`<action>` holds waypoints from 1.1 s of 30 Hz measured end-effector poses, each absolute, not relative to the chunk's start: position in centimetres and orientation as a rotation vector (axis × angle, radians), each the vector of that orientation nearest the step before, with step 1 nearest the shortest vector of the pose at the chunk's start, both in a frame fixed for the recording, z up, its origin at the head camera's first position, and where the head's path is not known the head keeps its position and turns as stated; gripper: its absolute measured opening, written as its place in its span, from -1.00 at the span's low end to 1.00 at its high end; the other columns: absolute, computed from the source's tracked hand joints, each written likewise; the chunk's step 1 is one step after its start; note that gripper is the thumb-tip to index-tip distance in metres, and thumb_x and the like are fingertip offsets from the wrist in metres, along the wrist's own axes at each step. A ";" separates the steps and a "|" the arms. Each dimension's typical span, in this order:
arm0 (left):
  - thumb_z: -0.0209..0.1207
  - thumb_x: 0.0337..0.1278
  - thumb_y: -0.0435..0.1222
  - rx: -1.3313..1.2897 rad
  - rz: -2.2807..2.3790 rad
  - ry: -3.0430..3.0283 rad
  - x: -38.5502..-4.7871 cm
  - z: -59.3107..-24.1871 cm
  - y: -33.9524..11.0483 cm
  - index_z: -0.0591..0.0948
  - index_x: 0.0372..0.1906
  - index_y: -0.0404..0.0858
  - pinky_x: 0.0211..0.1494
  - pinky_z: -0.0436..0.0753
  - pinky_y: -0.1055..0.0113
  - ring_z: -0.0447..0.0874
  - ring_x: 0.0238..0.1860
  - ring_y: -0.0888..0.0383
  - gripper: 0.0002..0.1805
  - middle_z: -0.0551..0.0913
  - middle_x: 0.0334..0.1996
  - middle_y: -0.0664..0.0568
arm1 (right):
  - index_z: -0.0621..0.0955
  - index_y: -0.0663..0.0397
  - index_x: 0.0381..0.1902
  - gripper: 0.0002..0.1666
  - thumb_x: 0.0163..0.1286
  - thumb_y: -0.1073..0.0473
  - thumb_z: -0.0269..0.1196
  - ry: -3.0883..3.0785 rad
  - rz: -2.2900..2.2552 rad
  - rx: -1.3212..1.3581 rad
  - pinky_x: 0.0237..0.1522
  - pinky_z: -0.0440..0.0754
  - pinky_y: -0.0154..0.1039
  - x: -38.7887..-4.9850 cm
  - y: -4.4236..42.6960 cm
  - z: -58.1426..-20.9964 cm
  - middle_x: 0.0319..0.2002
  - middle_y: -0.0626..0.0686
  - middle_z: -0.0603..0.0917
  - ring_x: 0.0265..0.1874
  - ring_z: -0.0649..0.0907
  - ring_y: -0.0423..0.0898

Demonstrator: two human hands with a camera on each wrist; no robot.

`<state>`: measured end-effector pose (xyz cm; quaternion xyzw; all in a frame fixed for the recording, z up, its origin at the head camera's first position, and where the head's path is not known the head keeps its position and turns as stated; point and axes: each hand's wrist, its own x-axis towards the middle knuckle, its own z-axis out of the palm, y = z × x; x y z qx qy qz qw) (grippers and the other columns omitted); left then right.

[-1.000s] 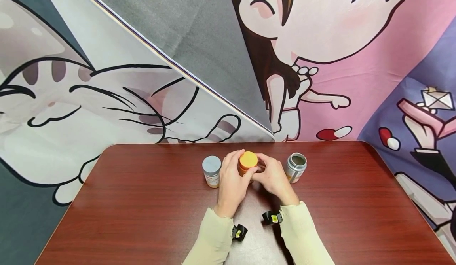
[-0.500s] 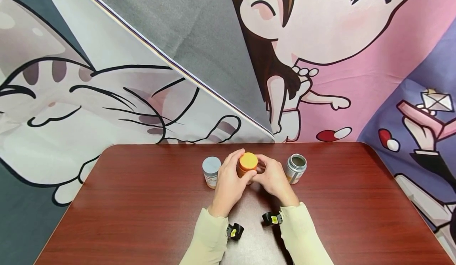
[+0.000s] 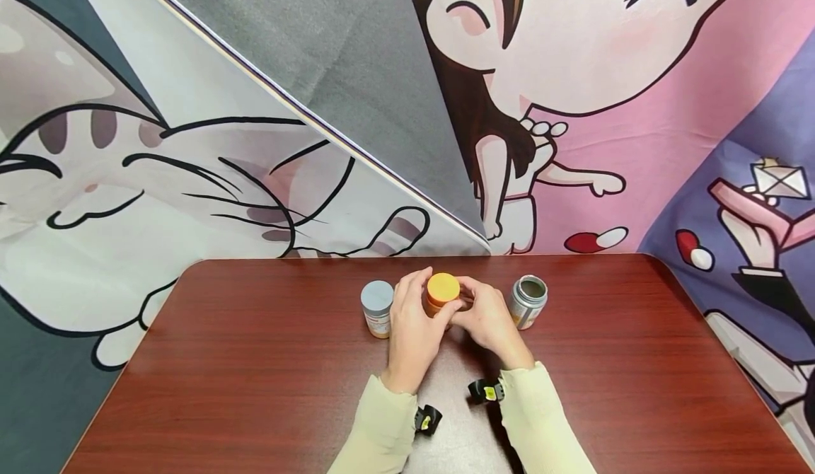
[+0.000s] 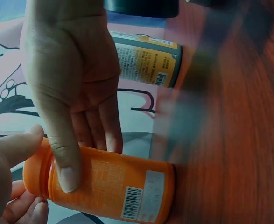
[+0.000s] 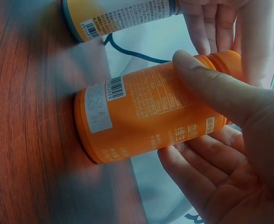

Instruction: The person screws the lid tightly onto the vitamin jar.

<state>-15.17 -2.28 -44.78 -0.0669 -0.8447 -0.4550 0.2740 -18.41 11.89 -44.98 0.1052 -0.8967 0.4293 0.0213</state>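
Note:
An orange pill bottle (image 3: 443,288) stands upright on the table between the two hands, its yellow-orange cap on top. My left hand (image 3: 412,329) pinches the cap between thumb and fingers; the left wrist view shows that thumb on the cap's edge (image 4: 33,172). Lower down, my right hand (image 3: 492,324) grips the bottle's body (image 5: 141,107), thumb along one side and fingers round the other. Printed text and a barcode face the right wrist camera. Part of the bottle is hidden by the fingers in the head view.
Left of the hands stands a bottle with a grey-blue lid (image 3: 378,304), close to the left hand. A lidless grey bottle (image 3: 530,301) stands just right of the right hand. The reddish-brown table (image 3: 267,375) meets a cartoon-printed backdrop (image 3: 356,205) at its far edge.
My left wrist has swung a little left and then back right, the fingers staying at the cap. The right hand and the orange bottle have hardly moved.

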 end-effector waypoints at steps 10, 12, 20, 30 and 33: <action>0.55 -0.11 -0.24 -0.219 -1.211 -2.333 -15.3 -44.6 -2.7 0.62 0.18 -0.30 0.18 0.54 0.07 0.58 0.13 0.01 -0.35 0.64 0.07 -0.06 | 0.67 0.12 0.09 -0.38 0.00 0.27 0.54 -2.775 1.382 0.320 -0.03 0.66 -0.09 -18.3 11.7 -44.8 -0.11 0.05 0.78 -0.17 0.74 -0.11; 0.53 -0.07 -0.25 -0.260 -1.219 -2.347 -15.4 -44.4 -3.0 0.61 0.19 -0.31 0.20 0.53 0.06 0.58 0.14 -0.01 -0.37 0.64 0.09 -0.08 | 0.67 0.14 0.09 -0.38 -0.01 0.29 0.55 -2.769 1.401 0.320 -0.04 0.68 -0.11 -18.3 11.7 -44.8 -0.10 0.08 0.78 -0.15 0.75 -0.09; 0.47 0.02 -0.30 -0.382 -1.227 -2.380 -15.6 -44.4 -3.7 0.59 0.22 -0.34 0.22 0.52 0.05 0.58 0.17 -0.01 -0.39 0.62 0.14 -0.08 | 0.67 0.14 0.08 -0.37 -0.03 0.26 0.57 -2.760 1.403 0.332 -0.05 0.68 -0.12 -18.3 11.7 -44.9 -0.09 0.08 0.78 -0.15 0.74 -0.10; 0.52 -0.03 -0.22 -0.349 -1.276 -2.409 -15.5 -44.3 -3.9 0.54 0.31 -0.26 0.29 0.47 0.04 0.53 0.24 0.02 -0.27 0.57 0.22 -0.05 | 0.67 0.14 0.08 -0.39 -0.03 0.33 0.52 -2.760 1.398 0.342 -0.11 0.68 -0.15 -18.4 11.8 -45.0 -0.14 0.06 0.78 -0.21 0.73 -0.13; 0.56 -0.11 -0.19 -0.328 -1.303 -2.369 -15.4 -44.2 -3.7 0.52 0.33 -0.23 0.32 0.45 0.05 0.50 0.28 0.03 -0.19 0.55 0.26 -0.04 | 0.68 0.11 0.07 -0.40 -0.02 0.35 0.49 -2.764 1.376 0.341 -0.10 0.65 -0.11 -18.4 11.8 -45.1 -0.18 0.01 0.78 -0.25 0.69 -0.14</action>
